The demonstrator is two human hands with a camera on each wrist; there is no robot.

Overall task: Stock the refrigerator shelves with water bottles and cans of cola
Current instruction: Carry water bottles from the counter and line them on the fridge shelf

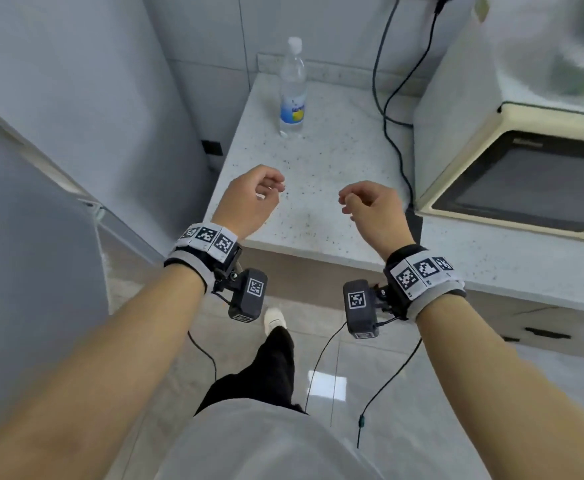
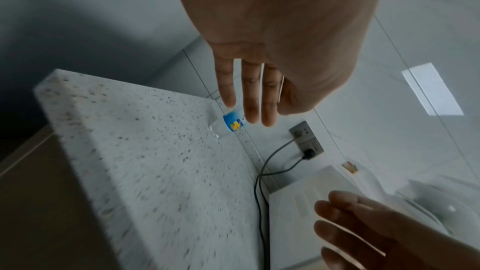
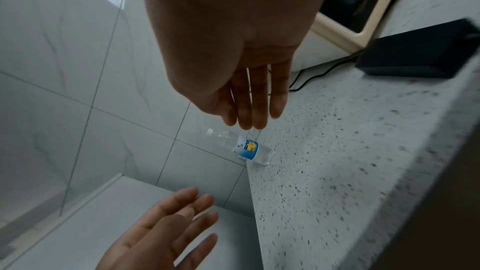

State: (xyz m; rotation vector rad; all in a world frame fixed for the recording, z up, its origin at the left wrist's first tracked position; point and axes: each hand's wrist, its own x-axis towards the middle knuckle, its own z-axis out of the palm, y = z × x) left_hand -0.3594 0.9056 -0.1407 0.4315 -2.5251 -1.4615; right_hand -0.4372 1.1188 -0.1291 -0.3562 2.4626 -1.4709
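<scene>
A clear water bottle point(image 1: 293, 88) with a white cap and a blue and yellow label stands upright at the back left of the speckled countertop point(image 1: 321, 168). The left wrist view shows its label point(image 2: 234, 123) behind my fingers; the right wrist view shows the whole bottle point(image 3: 241, 148). My left hand point(image 1: 252, 199) and right hand point(image 1: 370, 206) hover over the counter's front part, well short of the bottle. Both are empty, with fingers relaxed and loosely bent. No cans are in view. The grey refrigerator point(image 1: 34, 237) stands at the left.
A cream microwave point(image 1: 525, 150) fills the counter's right side, with a black cable point(image 1: 392, 133) running down the wall to it. A black box point(image 3: 415, 56) lies beside the microwave. A wall socket point(image 2: 306, 141) sits above the counter. Tiled floor lies below.
</scene>
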